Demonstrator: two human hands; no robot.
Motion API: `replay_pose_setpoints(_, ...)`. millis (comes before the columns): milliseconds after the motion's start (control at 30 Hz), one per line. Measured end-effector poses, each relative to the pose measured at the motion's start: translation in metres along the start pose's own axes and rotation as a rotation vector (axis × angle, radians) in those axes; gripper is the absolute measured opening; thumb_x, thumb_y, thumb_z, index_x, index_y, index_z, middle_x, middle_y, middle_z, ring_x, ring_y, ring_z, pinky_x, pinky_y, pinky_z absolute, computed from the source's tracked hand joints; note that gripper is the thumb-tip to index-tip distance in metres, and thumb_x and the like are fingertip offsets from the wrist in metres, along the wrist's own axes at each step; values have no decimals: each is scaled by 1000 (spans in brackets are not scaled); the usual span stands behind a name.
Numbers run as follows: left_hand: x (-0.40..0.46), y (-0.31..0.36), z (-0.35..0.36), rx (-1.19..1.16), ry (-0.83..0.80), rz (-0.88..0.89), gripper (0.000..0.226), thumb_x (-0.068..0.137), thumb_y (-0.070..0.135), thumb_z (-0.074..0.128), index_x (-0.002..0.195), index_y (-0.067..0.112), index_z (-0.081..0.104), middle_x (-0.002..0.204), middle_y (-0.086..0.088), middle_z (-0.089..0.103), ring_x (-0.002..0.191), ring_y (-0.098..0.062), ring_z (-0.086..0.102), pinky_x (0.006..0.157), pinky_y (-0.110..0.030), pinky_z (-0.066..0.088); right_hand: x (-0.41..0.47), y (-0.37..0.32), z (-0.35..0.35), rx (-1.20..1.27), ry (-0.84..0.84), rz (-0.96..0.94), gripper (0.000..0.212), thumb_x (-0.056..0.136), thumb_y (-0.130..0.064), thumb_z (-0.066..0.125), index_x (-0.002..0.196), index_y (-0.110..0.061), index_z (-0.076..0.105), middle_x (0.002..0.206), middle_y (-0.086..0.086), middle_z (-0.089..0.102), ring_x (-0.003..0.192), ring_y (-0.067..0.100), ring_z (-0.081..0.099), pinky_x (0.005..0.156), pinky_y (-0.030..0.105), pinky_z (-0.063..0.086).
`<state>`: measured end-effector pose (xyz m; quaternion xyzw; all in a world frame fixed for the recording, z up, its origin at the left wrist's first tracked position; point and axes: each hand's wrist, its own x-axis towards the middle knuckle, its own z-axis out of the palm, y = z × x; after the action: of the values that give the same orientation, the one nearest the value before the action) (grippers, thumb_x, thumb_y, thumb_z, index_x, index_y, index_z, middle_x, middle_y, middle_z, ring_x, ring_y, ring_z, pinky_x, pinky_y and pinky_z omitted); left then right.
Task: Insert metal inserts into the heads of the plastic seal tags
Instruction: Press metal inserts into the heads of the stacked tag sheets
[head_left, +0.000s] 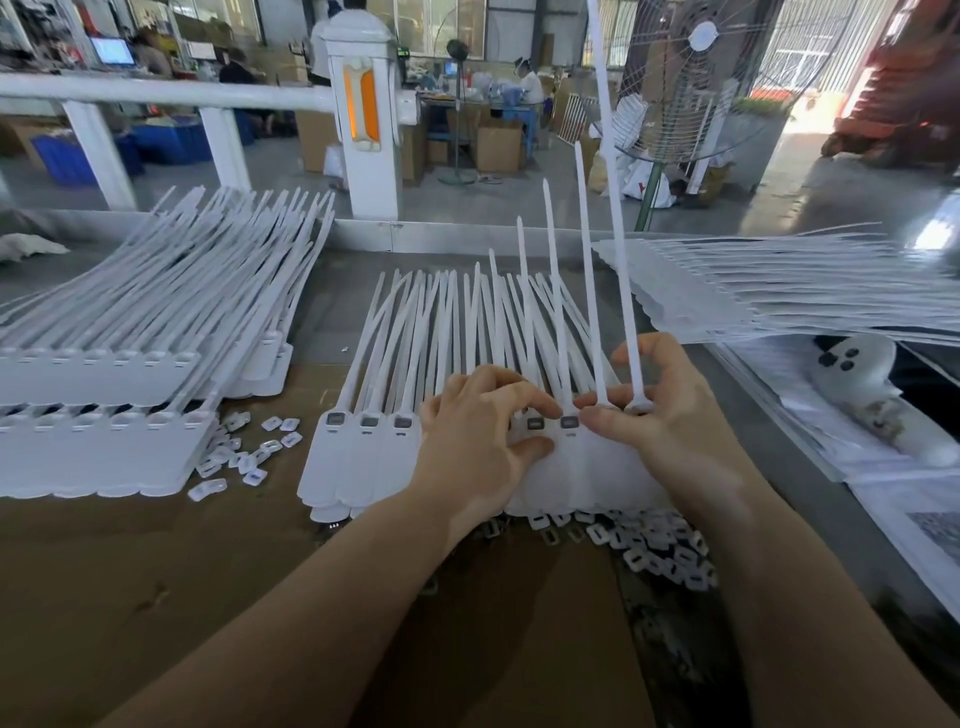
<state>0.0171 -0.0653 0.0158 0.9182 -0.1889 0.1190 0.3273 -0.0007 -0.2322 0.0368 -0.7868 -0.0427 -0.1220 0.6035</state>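
Note:
A strip of joined white plastic seal tags (358, 467) lies on the brown table in front of me, tails pointing away. Several of its heads hold dark metal inserts (369, 421). My left hand (478, 431) lies on the middle of the strip, its curled fingers pressing on the heads and its thumb on the flags. My right hand (654, 410) grips the strip's right end at the heads, where several tails (587, 270) stand bent upward between its fingers. Loose inserts (660, 551) lie heaped below the strip's near edge.
Stacks of tag strips (104, 405) lie on the left, with scattered small inserts (244, 457) beside them. More strips (779, 291) are piled at the right, above a white object (857, 374) on papers. A white railing, a fan and workers stand beyond the table.

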Motion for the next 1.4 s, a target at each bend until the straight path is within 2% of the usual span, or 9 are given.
replay_pose_setpoints(333,-2,4,0,-1,66,3,26,82,25,69,100,43,68,106,22,38,107,-3,30,91,-27,17,-2,-1,7,61,28,-45,39,77,5,67,101,-16,46,79,12,69,75,7,68,58,8,47)
replay_pose_setpoints(467,-3,4,-1,114,33,29,33,87,25,63,114,44,62,122,16,42,114,-8,31,98,-30,23,-2,0,10,76,20,-45,37,79,3,66,101,-18,45,81,14,69,80,10,69,63,12,50)
replay_pose_setpoints(633,-7,6,1,235,32,67,38,92,24,53,128,37,54,137,10,37,121,-13,32,106,-38,31,-1,2,13,89,-6,-54,34,81,1,65,98,-21,45,83,15,69,86,16,69,79,30,54)
replay_pose_setpoints(700,-8,7,2,236,29,65,38,93,23,52,129,35,52,140,9,36,124,-14,33,107,-39,30,-1,2,13,81,-8,-62,34,82,0,65,98,-22,45,85,17,68,86,16,69,79,28,54)
replay_pose_setpoints(800,-7,8,4,232,27,61,38,94,21,50,130,33,52,141,8,34,125,-15,34,109,-38,28,-2,3,13,93,-15,-66,33,82,0,65,98,-22,45,86,22,66,85,15,69,76,22,54)
replay_pose_setpoints(933,-9,8,3,264,33,106,40,94,18,50,132,30,51,140,6,34,123,-16,33,107,-34,25,-3,2,11,92,-23,-62,32,83,-2,65,101,-19,45,87,30,61,86,17,69,78,27,53)
replay_pose_setpoints(1100,-8,9,2,228,20,112,39,92,15,52,128,28,54,139,7,33,121,-15,34,105,-34,29,-5,1,11,103,-31,-71,33,83,0,64,103,-16,44,82,26,63,84,16,70,71,19,52)
replay_pose_setpoints(1300,-8,11,1,147,13,59,31,92,19,53,120,30,57,135,11,32,121,-12,34,104,-32,28,-6,1,11,90,-27,-66,32,82,-4,66,102,-18,44,82,26,63,84,19,69,79,33,54)
replay_pose_setpoints(1400,-7,11,-2,139,12,54,28,90,21,56,116,32,59,135,12,33,120,-12,36,103,-34,32,-6,1,12,87,-9,-64,33,82,-4,66,102,-18,45,81,24,64,84,18,69,80,34,53)
